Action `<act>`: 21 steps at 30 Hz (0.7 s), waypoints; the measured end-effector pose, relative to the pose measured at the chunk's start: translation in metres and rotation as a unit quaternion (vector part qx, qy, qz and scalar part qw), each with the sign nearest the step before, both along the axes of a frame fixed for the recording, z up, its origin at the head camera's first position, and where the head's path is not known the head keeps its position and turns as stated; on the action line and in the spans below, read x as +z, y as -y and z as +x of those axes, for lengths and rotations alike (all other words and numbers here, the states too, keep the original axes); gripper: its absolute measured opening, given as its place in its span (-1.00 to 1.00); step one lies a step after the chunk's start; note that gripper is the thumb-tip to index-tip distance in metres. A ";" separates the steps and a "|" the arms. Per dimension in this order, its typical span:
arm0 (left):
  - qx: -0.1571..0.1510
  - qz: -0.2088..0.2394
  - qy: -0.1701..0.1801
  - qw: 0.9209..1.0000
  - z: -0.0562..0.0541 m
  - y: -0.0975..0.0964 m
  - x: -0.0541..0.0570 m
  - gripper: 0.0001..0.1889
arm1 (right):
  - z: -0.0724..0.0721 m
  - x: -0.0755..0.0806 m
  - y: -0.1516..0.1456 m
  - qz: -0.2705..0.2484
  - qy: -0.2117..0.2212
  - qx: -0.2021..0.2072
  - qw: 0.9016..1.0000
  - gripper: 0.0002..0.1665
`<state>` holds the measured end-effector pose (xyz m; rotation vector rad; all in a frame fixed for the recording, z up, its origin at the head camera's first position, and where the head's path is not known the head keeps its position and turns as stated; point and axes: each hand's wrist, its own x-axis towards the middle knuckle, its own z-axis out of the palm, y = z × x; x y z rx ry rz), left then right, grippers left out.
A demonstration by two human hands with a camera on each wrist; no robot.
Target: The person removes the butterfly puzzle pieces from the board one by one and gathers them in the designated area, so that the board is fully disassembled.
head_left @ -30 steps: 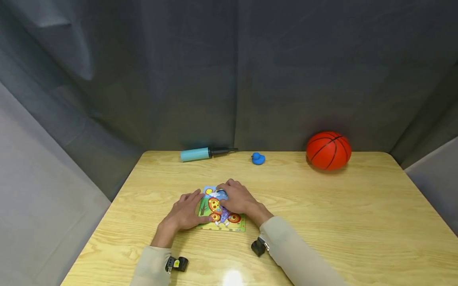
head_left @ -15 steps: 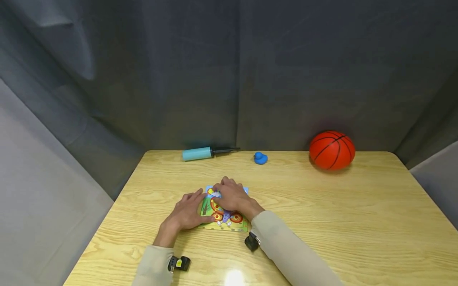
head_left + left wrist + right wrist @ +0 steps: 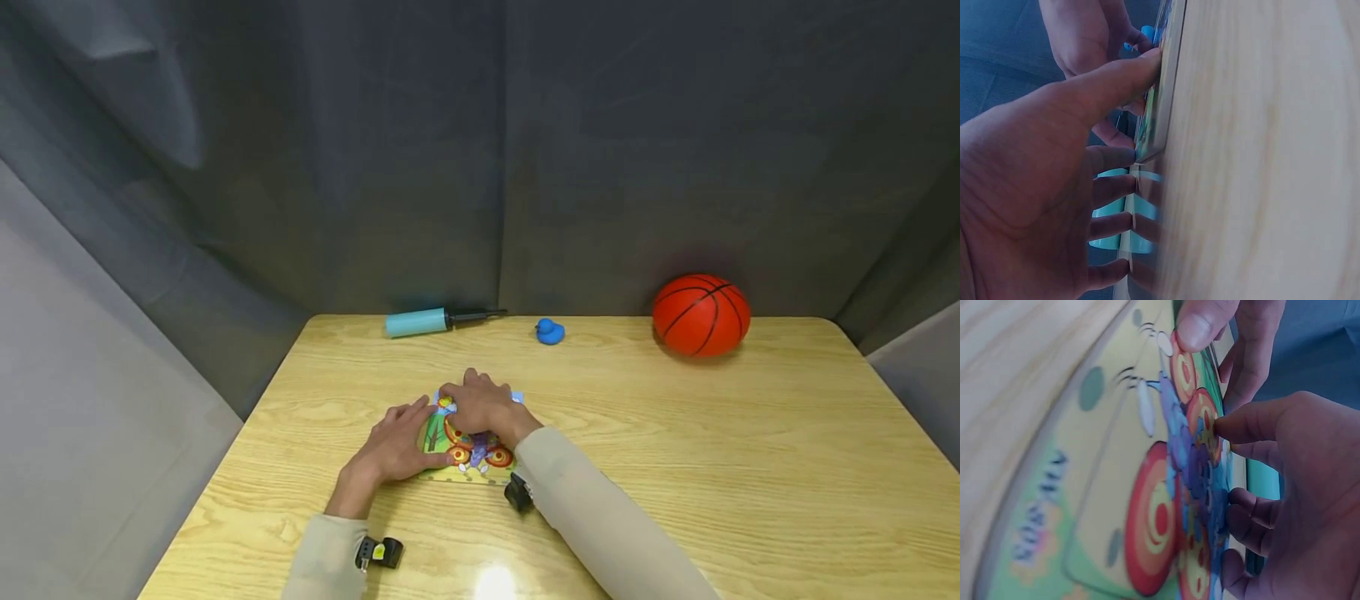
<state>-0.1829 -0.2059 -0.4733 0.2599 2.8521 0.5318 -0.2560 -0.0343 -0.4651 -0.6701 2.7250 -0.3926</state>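
Observation:
A jigsaw puzzle board (image 3: 474,475) with a butterfly picture lies flat on the table, in the middle of the head view. My left hand (image 3: 392,443) rests at the board's left edge. Its thumb presses on the lower left of the picture, and the other fingertips touch the tabletop, as the left wrist view shows. My right hand (image 3: 483,408) reaches over the board's upper part and hides much of it. In the right wrist view, the right thumb (image 3: 1247,425) touches an upper butterfly wing, while bent fingers touch the far side of the picture.
Along the table's (image 3: 675,467) back edge lie a light-blue hand pump (image 3: 417,322) with a black nozzle and a blue toy duck (image 3: 550,332). A red basketball (image 3: 701,316) sits at the back right. Dark cloth (image 3: 405,167) hangs behind.
My right hand has moved leftward across the upper part of the board, toward the printed sun. The left hand stays at the board's left edge. The whole head view has shifted slightly.

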 end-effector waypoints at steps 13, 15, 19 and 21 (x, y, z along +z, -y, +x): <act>0.004 0.002 -0.003 1.000 0.001 0.000 0.001 -0.04 | -0.003 0.005 0.002 -0.003 0.023 -0.004 1.000 -0.45; 0.004 0.001 -0.003 1.000 0.001 0.000 0.001 -0.05 | -0.003 0.006 0.002 -0.002 0.030 -0.001 1.000 -0.43; 0.004 -0.003 -0.003 1.000 0.002 -0.001 0.002 -0.05 | -0.004 0.008 0.001 -0.003 0.038 0.005 0.999 -0.43; 0.002 -0.004 -0.005 1.000 0.002 -0.001 0.003 -0.05 | -0.005 0.009 0.000 -0.002 0.040 0.002 0.999 -0.44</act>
